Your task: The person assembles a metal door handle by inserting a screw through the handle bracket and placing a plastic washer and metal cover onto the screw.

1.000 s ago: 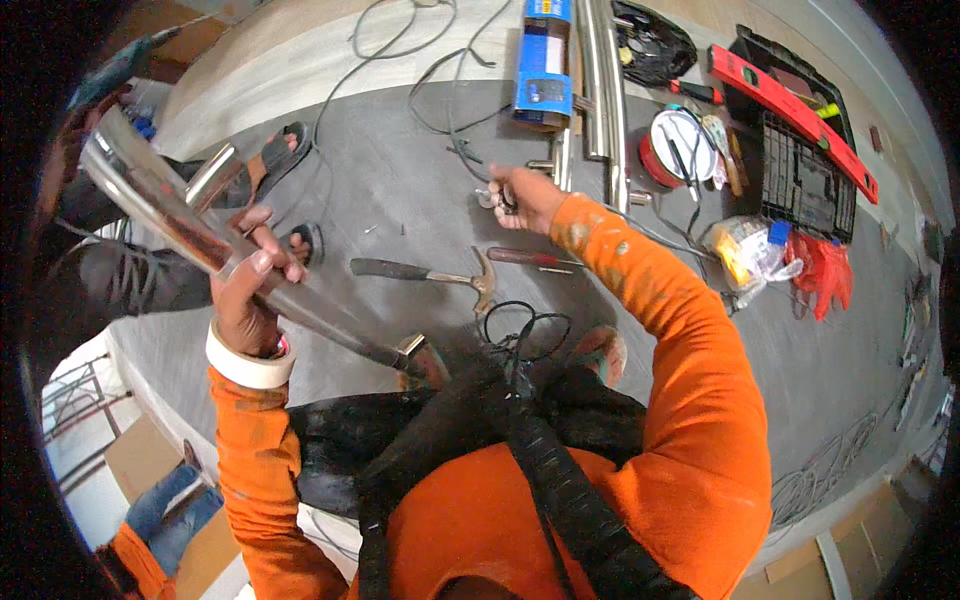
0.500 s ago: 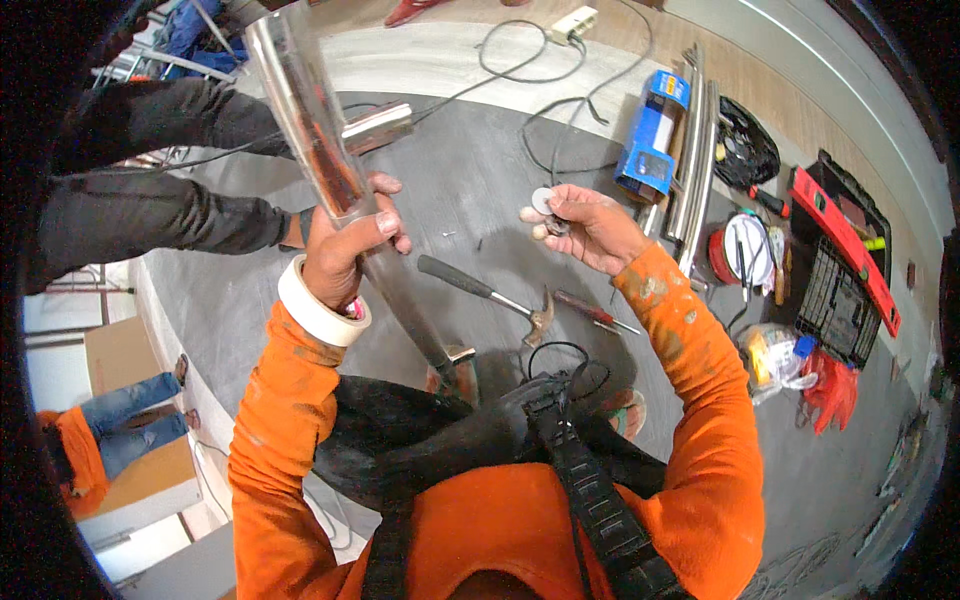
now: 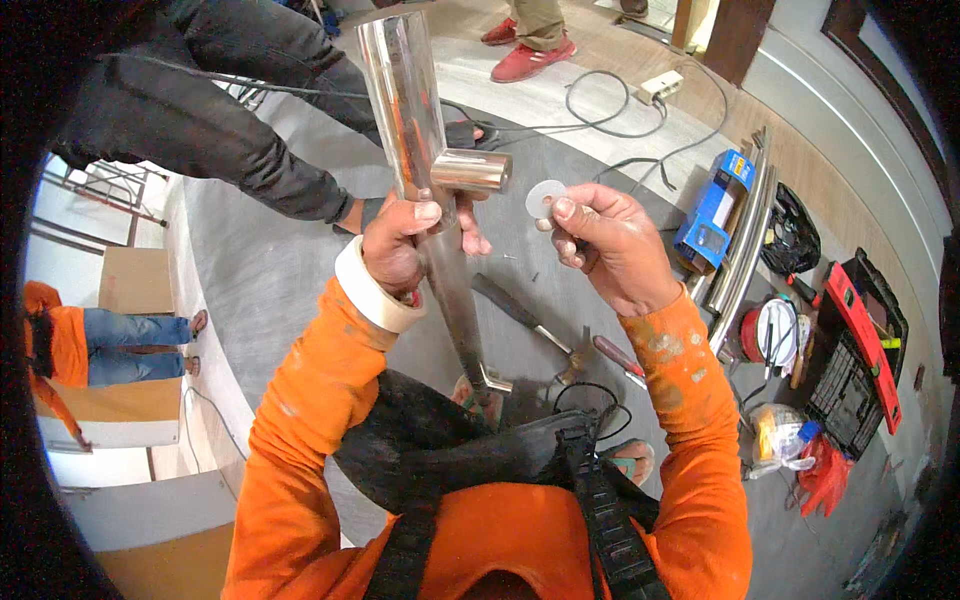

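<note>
Slanting from the upper left down to the right, the pipe (image 3: 400, 110) is gripped by the left hand (image 3: 400, 245), thumb and fingers wrapped around it just below its side stub (image 3: 472, 170). Whether its lower end is resting on anything cannot be told. The stub is pointed right, across the pipe's long axis, toward the disc (image 3: 535, 194). That disc is held just right of the pipe, seen apart from it, and is pinched between thumb and fingers of the right hand (image 3: 618, 240), the nearer hand to it.

Just left of the pipe, a tape roll (image 3: 360, 285) is worn like a bangle.

Well right of the pipe, containers are grouped: a black toolbox (image 3: 843, 405) with a red level (image 3: 868, 350) laid across it and something yellow-green seen there; a red tub (image 3: 750, 338) with slim dark things at its mouth; a clear bag (image 3: 785, 447) with something yellow inside; a black pouch (image 3: 797, 232) whose contents cannot be made out. Closer to the pipe, a blue box (image 3: 712, 212) is placed, its contents hidden.
</note>
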The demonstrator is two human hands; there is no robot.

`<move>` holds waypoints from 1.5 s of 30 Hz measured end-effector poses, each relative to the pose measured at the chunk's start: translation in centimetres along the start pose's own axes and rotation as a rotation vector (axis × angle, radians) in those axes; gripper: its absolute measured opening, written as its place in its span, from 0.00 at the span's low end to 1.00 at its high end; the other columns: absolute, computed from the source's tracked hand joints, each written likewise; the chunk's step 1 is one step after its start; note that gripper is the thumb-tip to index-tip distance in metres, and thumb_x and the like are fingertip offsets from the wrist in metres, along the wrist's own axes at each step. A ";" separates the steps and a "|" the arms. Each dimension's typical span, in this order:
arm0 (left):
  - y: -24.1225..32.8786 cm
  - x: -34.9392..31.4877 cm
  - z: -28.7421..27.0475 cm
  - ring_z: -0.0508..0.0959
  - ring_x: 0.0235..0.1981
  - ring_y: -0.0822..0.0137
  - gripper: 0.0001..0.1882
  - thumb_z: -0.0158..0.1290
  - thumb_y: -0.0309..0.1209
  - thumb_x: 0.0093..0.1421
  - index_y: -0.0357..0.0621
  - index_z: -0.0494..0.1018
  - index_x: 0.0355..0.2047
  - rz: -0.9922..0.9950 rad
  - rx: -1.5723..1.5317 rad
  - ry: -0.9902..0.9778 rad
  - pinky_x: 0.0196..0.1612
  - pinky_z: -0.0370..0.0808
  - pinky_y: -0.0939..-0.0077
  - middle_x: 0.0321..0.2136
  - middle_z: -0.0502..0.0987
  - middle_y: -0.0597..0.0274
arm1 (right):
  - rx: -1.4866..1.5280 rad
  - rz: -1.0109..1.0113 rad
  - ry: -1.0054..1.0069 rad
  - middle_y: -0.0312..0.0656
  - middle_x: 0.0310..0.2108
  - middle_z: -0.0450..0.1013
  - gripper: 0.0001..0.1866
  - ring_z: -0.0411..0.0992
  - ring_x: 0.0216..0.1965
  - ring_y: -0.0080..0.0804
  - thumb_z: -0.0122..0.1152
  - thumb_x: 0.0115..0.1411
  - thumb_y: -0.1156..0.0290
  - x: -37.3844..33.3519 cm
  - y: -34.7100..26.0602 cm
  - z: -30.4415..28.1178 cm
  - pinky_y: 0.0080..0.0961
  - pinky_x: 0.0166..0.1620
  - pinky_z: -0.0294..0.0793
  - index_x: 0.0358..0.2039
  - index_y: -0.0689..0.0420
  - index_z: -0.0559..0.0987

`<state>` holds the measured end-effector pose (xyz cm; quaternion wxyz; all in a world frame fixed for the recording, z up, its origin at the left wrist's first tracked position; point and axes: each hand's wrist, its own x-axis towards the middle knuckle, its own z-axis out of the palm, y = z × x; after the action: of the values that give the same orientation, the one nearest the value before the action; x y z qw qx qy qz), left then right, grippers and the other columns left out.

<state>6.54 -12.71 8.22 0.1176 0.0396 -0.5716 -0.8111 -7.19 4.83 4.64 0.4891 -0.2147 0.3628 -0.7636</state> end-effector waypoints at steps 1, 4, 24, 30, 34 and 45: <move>0.0 0.1 0.2 0.74 0.25 0.59 0.28 0.48 0.44 0.49 0.34 0.65 0.44 0.022 0.020 -0.008 0.35 0.72 0.57 0.26 0.71 0.55 | 0.007 -0.012 -0.014 0.34 0.27 0.72 0.08 0.63 0.20 0.14 0.58 0.55 0.68 -0.1 -0.3 0.6 0.10 0.23 0.60 0.33 0.59 0.75; -0.2 0.3 0.3 0.74 0.23 0.62 0.29 0.46 0.47 0.52 0.35 0.64 0.47 0.068 -0.029 -0.007 0.32 0.73 0.63 0.24 0.72 0.55 | 0.044 -0.041 -0.056 0.34 0.26 0.72 0.08 0.63 0.21 0.14 0.58 0.55 0.68 -0.2 -0.8 1.9 0.10 0.22 0.60 0.32 0.59 0.75; 0.2 0.7 1.1 0.72 0.24 0.65 0.34 0.34 0.61 0.57 0.40 0.65 0.41 0.056 0.133 0.085 0.25 0.70 0.74 0.27 0.72 0.57 | -0.171 -0.362 -0.014 0.33 0.23 0.70 0.08 0.66 0.22 0.16 0.54 0.58 0.70 0.7 -0.1 6.2 0.13 0.28 0.66 0.30 0.62 0.73; -0.2 1.1 2.2 0.73 0.29 0.70 0.34 0.41 0.59 0.56 0.40 0.59 0.47 0.198 0.380 0.323 0.29 0.72 0.76 0.31 0.72 0.60 | -0.309 -0.481 0.076 0.32 0.22 0.70 0.08 0.66 0.23 0.15 0.55 0.57 0.69 1.4 0.5 5.8 0.13 0.26 0.66 0.29 0.62 0.73; 0.2 1.2 2.0 0.72 0.31 0.71 0.37 0.51 0.54 0.51 0.40 0.54 0.50 0.354 0.359 0.161 0.31 0.72 0.77 0.33 0.70 0.62 | -0.277 -0.425 0.081 0.33 0.22 0.70 0.08 0.65 0.23 0.16 0.54 0.57 0.69 1.4 0.2 6.1 0.14 0.27 0.66 0.29 0.61 0.73; 0.9 0.3 1.9 0.73 0.24 0.68 0.37 0.44 0.63 0.49 0.38 0.64 0.42 0.123 0.223 0.185 0.26 0.72 0.75 0.28 0.72 0.58 | 0.580 0.008 0.041 0.49 0.32 0.69 0.10 0.70 0.31 0.38 0.46 0.54 0.69 2.7 1.6 3.2 0.31 0.36 0.73 0.32 0.64 0.68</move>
<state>6.04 -11.31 9.75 0.2142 0.0920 -0.6462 -0.7267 -5.22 0.92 5.45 0.5258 -0.0487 0.1398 -0.8376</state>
